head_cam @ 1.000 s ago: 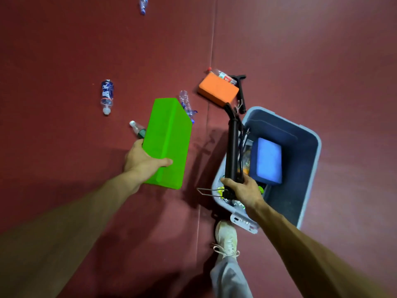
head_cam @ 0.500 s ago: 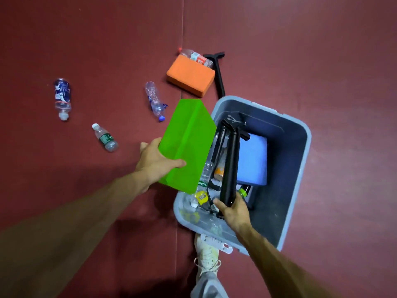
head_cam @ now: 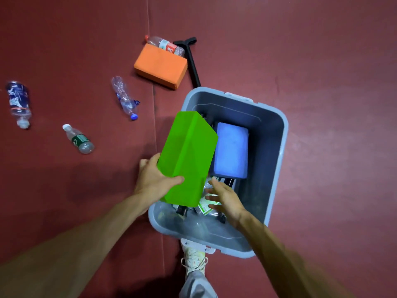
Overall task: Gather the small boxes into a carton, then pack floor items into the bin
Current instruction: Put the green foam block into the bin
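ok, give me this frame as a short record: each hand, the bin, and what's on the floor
left hand: grips green block, tilted over bin's left rim
right hand: open, over bin, holding nothing
bin: holds blue block; clutter underneath, partly hidden
floor: orange block, red-label bottle and black T-handle rod beside it; blue-cap bottle, green-label bottle, blue-label bottle
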Demonstrator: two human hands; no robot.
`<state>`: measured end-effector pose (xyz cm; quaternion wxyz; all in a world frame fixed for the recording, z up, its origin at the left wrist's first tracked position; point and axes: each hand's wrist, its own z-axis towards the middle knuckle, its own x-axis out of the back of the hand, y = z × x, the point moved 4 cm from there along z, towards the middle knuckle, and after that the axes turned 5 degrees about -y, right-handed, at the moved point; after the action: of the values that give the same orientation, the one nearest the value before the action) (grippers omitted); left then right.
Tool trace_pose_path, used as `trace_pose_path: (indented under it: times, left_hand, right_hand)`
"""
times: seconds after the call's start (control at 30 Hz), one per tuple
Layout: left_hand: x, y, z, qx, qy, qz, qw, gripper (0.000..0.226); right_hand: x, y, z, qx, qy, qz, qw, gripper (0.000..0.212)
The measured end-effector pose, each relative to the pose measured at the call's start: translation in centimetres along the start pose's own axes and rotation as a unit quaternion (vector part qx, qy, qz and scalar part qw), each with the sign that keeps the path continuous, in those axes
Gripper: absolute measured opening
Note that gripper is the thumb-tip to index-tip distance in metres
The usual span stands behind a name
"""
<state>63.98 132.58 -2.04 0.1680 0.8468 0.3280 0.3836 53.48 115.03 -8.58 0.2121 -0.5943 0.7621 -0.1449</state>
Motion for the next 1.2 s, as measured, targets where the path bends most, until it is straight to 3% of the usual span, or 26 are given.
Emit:
trace_pose_path:
  times: [0.17, 0.3, 0.5, 0.6, 0.67, 0.87, 1.2]
  left_hand:
    - [-4.6, 0.1, 0.7, 0.057, -0.072, -0.075, 0.993, 0.101]
    - [-8.9, -1.1, 0.5, 0.075, -0.145, -0.031, 0.986, 0.073]
    - [-15.7, -4.2, -0.7, 0.094, -0.271, 0.104, 0.952, 0.060]
    - [-17.5, -5.3, -1.0, 0.067, -0.281, 0.194, 0.937, 0.041]
    - [-17.7, -5.3, -0.8, 0.054, -0.277, 0.213, 0.935, 0.042]
    - [-14.8, -2.9, -0.3, 0.044, -0.243, 0.193, 0.950, 0.048]
    - [-0.1, -2.4, -0.8, 0.012, -0.209, 0.054, 0.976, 0.035]
  right_hand:
    - [3.0, 1.1, -0.2, 0.003, 0.014, 0.042, 0.999, 0.040]
    - [6.1, 4.4, -0.2, -0.011, 0.106, -0.008, 0.994, 0.047]
    - [9.4, 8.7, -2.0, -0.071, 0.187, -0.206, 0.958, 0.049]
    - [9.9, 9.7, -2.2, -0.096, 0.211, -0.254, 0.939, 0.048]
    - [9.9, 9.9, -1.5, -0.110, 0.207, -0.279, 0.931, 0.043]
    - [8.5, 8.3, -1.0, -0.134, 0.188, -0.301, 0.925, 0.044]
    - [-0.4, 0.5, -3.2, -0.040, 0.182, -0.345, 0.920, 0.039]
